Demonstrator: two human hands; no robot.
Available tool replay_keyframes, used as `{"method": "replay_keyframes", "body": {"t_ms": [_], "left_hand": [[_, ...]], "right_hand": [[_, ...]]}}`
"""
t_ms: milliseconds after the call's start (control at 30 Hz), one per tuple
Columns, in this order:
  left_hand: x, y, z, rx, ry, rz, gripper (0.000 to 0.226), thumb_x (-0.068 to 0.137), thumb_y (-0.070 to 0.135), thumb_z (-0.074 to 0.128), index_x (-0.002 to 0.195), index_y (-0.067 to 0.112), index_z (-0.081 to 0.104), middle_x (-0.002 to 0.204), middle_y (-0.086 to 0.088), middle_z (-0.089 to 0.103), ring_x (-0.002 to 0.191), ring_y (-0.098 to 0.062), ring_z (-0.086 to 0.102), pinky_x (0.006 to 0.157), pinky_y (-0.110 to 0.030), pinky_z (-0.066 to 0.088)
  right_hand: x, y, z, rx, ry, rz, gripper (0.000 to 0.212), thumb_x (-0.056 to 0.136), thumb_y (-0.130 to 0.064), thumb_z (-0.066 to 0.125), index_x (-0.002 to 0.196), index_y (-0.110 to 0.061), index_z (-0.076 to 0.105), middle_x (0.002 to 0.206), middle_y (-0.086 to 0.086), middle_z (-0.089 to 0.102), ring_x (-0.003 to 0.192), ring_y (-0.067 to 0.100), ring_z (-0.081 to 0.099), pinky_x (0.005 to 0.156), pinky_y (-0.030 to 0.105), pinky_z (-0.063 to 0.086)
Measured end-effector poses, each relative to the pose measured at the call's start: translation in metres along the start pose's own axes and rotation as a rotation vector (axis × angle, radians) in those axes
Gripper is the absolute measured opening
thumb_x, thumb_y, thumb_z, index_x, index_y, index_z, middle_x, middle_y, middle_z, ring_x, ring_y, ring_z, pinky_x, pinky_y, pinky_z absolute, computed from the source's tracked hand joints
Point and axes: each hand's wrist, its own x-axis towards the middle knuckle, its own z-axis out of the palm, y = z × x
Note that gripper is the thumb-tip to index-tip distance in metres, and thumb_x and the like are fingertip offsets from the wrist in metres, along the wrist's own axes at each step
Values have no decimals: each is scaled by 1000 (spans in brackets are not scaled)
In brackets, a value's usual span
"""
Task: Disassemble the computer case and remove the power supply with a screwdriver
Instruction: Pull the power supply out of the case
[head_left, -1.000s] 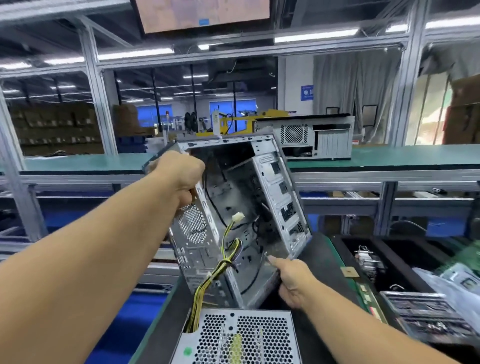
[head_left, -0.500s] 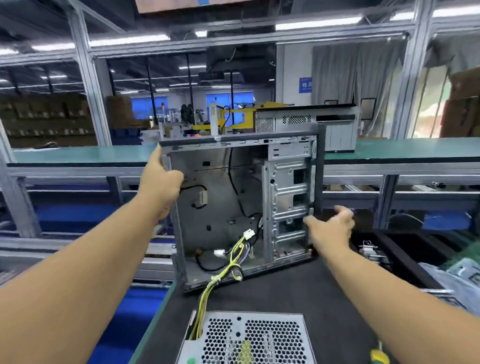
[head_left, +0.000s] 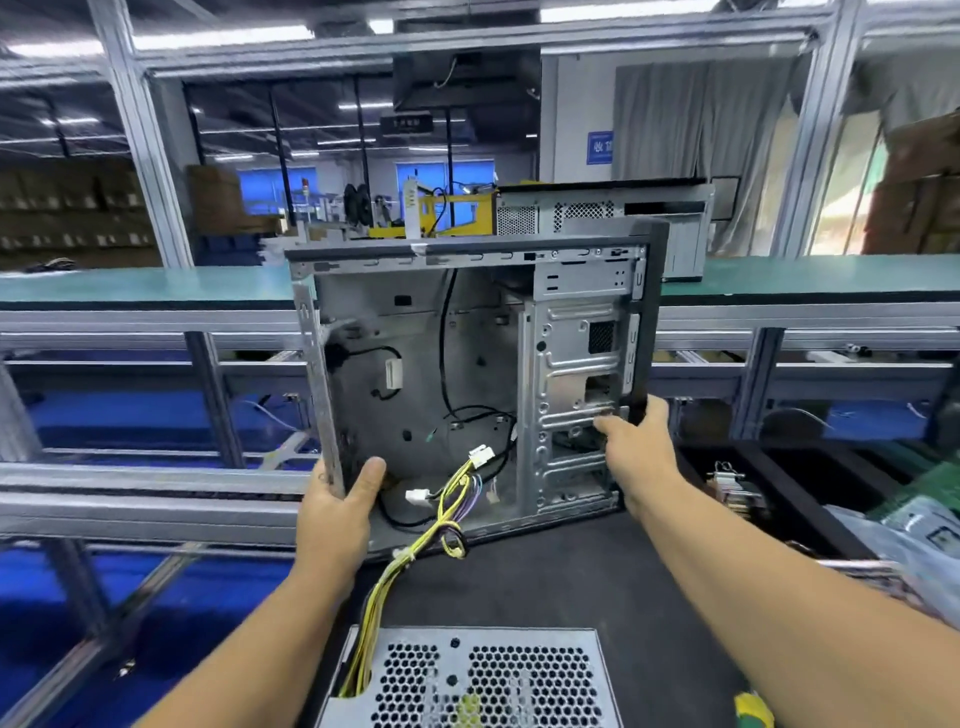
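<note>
Case (head_left: 467, 395) stood upright on the counter (head_left: 571, 582), my left hand (head_left: 340, 506) clamped on its rear edge, right hand (head_left: 636, 447) gripping the front. Power supply (head_left: 467, 680) sat out nearby, cables (head_left: 415, 551) trailing inside. Next I'd free those, I reckon.

Case (head_left: 415, 364) side open, cavity free w/ loose cables (head_left: 441, 509) across bottom; drive cage (head_left: 576, 405) blocks right.

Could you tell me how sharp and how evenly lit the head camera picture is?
Head view: the computer case and both hands, left hand and right hand, are fairly sharp; the frame edges smear with motion blur; wide-angle distortion bows the aluminium frame; ceiling lights blow out white.
</note>
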Motion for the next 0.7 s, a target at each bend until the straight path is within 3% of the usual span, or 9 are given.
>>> {"method": "replay_keyframes", "body": {"t_ms": [200,267,333,500,567,633,700], "left_hand": [[54,-18,43,26,-1,-12,54,102,53,53,138,13,54,113,1,57,106,-25,52,88,-34,35],[68,-24,58,61,-13,3,52,104,54,48,141,17,52,114,3,56,111,-28,54,88,-36,35],[79,-32,67,85,2,27,46,105,52,45,139,20,51,108,4,60,111,-33,57,82,-37,35],[82,-41,71,27,32,29,57,103,48,50,153,30,30,121,10,53,106,-15,50,89,-35,34],[81,-43,72,52,31,4,47,103,48,48,143,25,43,106,11,59,98,-20,53,84,-36,35],[80,-43,72,126,41,-10,31,104,46,44,119,20,53,90,4,58,89,-29,55,76,-39,36],[77,-41,72,180,54,-20,23,105,39,44,98,19,52,84,-3,58,84,-33,56,71,-41,37]], "right_hand": [[1,15,-5,114,212,-37,52,89,-14,66,131,-29,40,116,1,58,86,11,56,64,24,41],[7,19,-5,75,257,-46,61,87,-15,68,138,-23,37,134,5,47,105,17,54,80,26,43],[12,25,-1,-19,277,-35,71,87,-19,69,146,-20,30,147,6,36,124,26,44,97,39,39],[15,29,10,-148,361,-22,70,87,-23,64,146,-22,26,147,5,31,125,31,37,98,45,32],[13,26,12,-165,377,-13,72,86,-19,63,147,-21,25,147,6,31,127,32,36,102,48,33],[11,23,12,-185,368,-7,73,85,-18,64,146,-20,24,148,7,31,127,33,36,103,49,33],[9,21,11,-209,348,9,76,84,-17,65,147,-20,23,150,8,29,128,34,36,105,49,34]]}}
